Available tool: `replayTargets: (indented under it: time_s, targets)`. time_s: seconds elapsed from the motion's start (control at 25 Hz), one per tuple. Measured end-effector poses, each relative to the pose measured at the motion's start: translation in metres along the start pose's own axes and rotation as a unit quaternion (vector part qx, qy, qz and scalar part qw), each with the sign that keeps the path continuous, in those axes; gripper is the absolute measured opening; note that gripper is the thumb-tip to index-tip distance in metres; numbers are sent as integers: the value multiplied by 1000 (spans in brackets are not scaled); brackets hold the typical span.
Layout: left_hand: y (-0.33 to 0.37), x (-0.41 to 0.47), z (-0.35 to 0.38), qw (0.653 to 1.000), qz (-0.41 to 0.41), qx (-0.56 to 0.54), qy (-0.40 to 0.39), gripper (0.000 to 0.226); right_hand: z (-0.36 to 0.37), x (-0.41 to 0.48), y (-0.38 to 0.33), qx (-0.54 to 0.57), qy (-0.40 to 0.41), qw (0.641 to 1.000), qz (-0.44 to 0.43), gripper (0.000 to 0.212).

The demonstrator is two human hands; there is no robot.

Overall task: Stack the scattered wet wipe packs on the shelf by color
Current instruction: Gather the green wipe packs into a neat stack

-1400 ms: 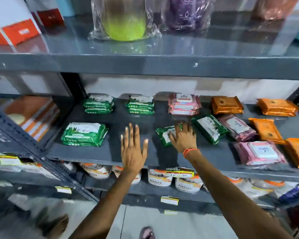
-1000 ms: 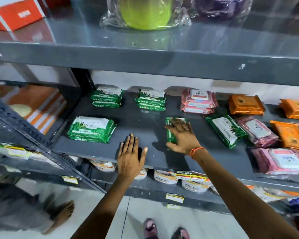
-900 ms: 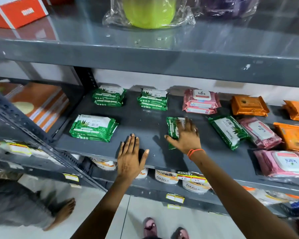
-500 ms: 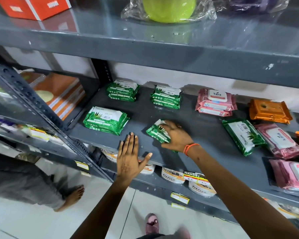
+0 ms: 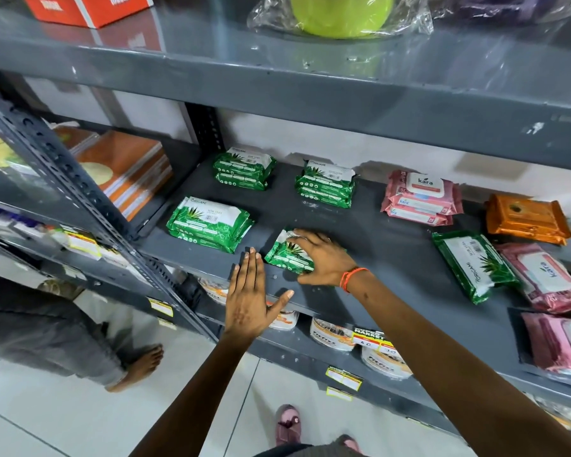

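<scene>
My right hand [image 5: 323, 258] grips a green wet wipe pack [image 5: 285, 257] near the front of the grey shelf [image 5: 376, 245]. My left hand [image 5: 249, 296] is flat and empty at the shelf's front edge, just left of that pack. Left of it lies a green stack [image 5: 208, 222]. Two more green stacks [image 5: 243, 168] [image 5: 325, 183] sit at the back. A pink stack [image 5: 421, 197] stands further right. One loose green pack [image 5: 475, 265] lies to the right, beside loose pink packs [image 5: 544, 275] [image 5: 561, 344] and an orange pack [image 5: 526, 219].
The upper shelf [image 5: 310, 90] overhangs, holding a wrapped green bowl [image 5: 342, 13] and a red box [image 5: 89, 6]. A slotted steel upright [image 5: 80, 192] runs diagonally at left. Tubs [image 5: 332, 334] fill the shelf below. Another person's bare foot [image 5: 139, 364] is on the floor.
My right hand has slid the green pack leftward and toward the shelf's front. My left hand stays flat at the edge. The view has shifted right.
</scene>
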State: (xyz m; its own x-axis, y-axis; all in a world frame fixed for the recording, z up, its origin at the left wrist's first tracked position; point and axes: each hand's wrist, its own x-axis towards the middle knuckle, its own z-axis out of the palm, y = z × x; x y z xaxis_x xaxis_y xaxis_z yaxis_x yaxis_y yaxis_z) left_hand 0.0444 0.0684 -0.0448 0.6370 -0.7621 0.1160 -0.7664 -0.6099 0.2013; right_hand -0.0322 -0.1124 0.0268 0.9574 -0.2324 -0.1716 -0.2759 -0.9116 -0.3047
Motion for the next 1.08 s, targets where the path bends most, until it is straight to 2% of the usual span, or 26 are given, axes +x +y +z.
replayTargets:
  time_s: [0.16,0.28,0.36,0.4,0.48,0.56,0.76,0.88,1.0,1.08]
  targets:
    - [13,-2,-5,999,-4,-20,34,101,-7,-16,13,63,45,997,30,79]
    - [40,1,-11,997,22,-29,66,98,-8,-40,36,67,153,981,102,61]
    - [59,3,-12,996,45,-26,72,95,-7,-60,63,-21,245,947,209,62]
    - [65,4,-10,996,50,-25,71,94,-6,-72,78,-51,246,925,285,67]
    - [70,3,-4,996,44,-24,67,93,-4,-99,107,-33,218,876,428,70]
    - [69,0,4,997,37,-17,59,93,-1,-124,127,-4,186,847,498,70]
    - [68,-3,8,998,25,-16,51,92,5,-131,118,-56,128,866,480,61]
    - [64,-3,9,998,8,-26,51,94,6,-126,99,-80,117,891,431,60]
    - [61,-3,10,998,-2,-27,52,94,-14,-133,111,-40,140,868,475,67]
    - [60,-3,11,998,-2,-27,53,93,-23,-139,118,0,109,852,513,75]
